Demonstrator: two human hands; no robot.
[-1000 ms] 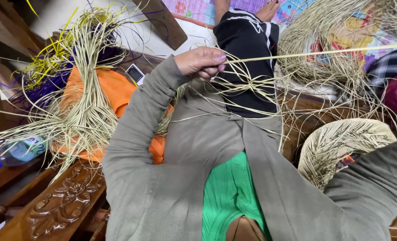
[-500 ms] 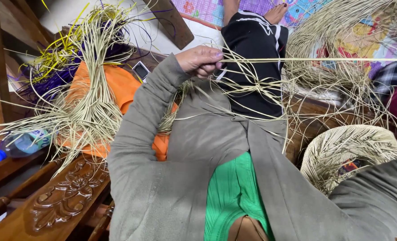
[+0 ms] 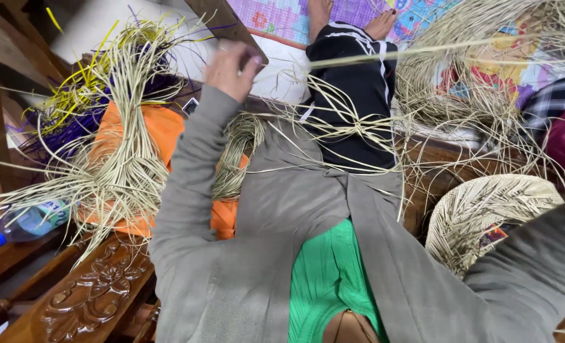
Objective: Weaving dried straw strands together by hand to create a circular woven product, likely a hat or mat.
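My left hand is raised at the upper middle, blurred, with its fingers curled. A long pale straw strand runs level from just right of it to the right edge; whether the fingers hold it I cannot tell. Loose straw strands lie tangled across my grey garment below the hand. A small coil of straw sits under my left forearm. Only the grey sleeve of my right arm shows at the lower right; that hand is out of view. A half-woven round straw piece lies beside that sleeve.
A thick straw bundle drapes over an orange cloth at left, with yellow and purple strands behind. Another person's black-trousered legs rest ahead on a colourful mat. A plastic bottle and carved wood sit lower left.
My left hand has swung up and to the left, away from the black trousers, and is now blurred. The long strand stays stretched toward the right.
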